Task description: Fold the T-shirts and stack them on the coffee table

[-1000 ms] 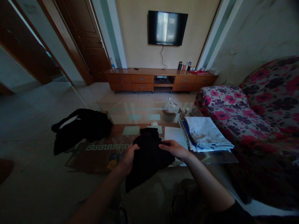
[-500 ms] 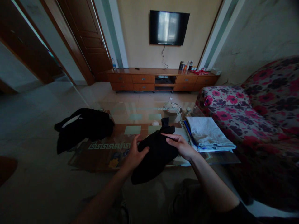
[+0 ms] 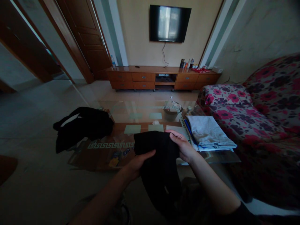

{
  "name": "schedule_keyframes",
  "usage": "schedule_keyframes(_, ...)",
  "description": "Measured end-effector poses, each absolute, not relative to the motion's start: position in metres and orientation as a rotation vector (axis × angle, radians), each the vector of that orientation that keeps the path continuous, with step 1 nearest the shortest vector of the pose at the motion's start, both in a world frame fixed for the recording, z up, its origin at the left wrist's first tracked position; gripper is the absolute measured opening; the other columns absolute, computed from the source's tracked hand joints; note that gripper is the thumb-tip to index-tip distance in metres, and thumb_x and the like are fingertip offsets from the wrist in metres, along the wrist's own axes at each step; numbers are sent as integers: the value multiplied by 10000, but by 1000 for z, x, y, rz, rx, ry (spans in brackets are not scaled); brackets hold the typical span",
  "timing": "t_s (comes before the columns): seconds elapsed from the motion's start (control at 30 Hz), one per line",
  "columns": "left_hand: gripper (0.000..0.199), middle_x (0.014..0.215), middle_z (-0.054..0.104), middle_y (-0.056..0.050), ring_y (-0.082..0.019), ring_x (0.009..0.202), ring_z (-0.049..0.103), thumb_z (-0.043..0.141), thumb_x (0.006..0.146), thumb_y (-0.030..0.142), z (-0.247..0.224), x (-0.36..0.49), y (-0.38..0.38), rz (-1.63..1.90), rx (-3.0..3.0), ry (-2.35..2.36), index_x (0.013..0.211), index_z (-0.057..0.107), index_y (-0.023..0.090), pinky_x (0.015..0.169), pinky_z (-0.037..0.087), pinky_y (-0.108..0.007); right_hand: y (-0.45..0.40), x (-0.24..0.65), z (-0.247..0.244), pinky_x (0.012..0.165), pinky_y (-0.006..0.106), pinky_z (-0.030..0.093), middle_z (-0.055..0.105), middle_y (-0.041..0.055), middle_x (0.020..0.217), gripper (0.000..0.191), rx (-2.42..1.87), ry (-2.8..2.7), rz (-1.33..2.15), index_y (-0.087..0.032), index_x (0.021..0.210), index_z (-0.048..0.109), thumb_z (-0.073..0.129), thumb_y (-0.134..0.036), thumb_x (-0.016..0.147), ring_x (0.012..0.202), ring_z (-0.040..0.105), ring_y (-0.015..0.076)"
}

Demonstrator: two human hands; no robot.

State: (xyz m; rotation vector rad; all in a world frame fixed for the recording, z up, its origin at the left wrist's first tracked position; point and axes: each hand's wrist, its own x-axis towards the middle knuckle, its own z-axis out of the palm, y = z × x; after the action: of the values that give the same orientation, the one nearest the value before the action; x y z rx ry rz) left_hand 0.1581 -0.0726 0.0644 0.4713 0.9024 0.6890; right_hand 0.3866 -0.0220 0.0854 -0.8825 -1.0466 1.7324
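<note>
A black garment [image 3: 159, 162] hangs between my two hands over the near edge of the glass table [image 3: 77, 157], its lower part dropping below the tabletop. My left hand [image 3: 142, 161] grips its left side, the thumb lying on top of the cloth. At the upper right corner of the cloth, my right hand [image 3: 181, 143] pinches the edge with thumb and fingers. Another black garment [image 3: 86, 125] lies crumpled at the table's left end. To the right of my right hand sits a folded stack of light grey and blue cloth [image 3: 209, 132].
A flowered sofa [image 3: 243, 118] stands on the right. Beyond the table is a low wooden cabinet [image 3: 142, 78] with bottles, under a wall-mounted television [image 3: 170, 23]. A bin [image 3: 172, 114] shows near the table's far right part.
The bunched black garment is now opened out, with a straight upper edge and longer parts hanging lower. My left hand has moved slightly down and right, its thumb now over the cloth.
</note>
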Motion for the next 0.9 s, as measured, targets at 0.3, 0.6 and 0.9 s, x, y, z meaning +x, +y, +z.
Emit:
schedule_keyframes(0.3,283,955,799,-136,-307,887,764,748,761,278,70,137,-68,757,481,935,984,768,104,866,591,-428,-4,386,56,934,388,526,724,62,1156,334,-1164,-1386,1105,-237,1175,717,702,-366,867,1050,660,234)
schedule_keyframes(0.6,358,1029,792,-133,-302,967,753,757,795,346,70,141,-69,808,544,922,1077,760,126,931,577,-422,-45,362,98,991,421,501,607,76,1150,265,-850,-2003,713,-293,1221,684,640,-324,961,1126,583,240)
schedule_keyframes(0.9,516,961,794,-141,-314,893,759,825,744,513,59,147,-68,853,553,1211,1073,763,120,833,607,-414,-50,360,95,1048,429,488,543,84,1289,597,-835,-2104,751,-334,1421,560,776,-389,867,1232,536,262)
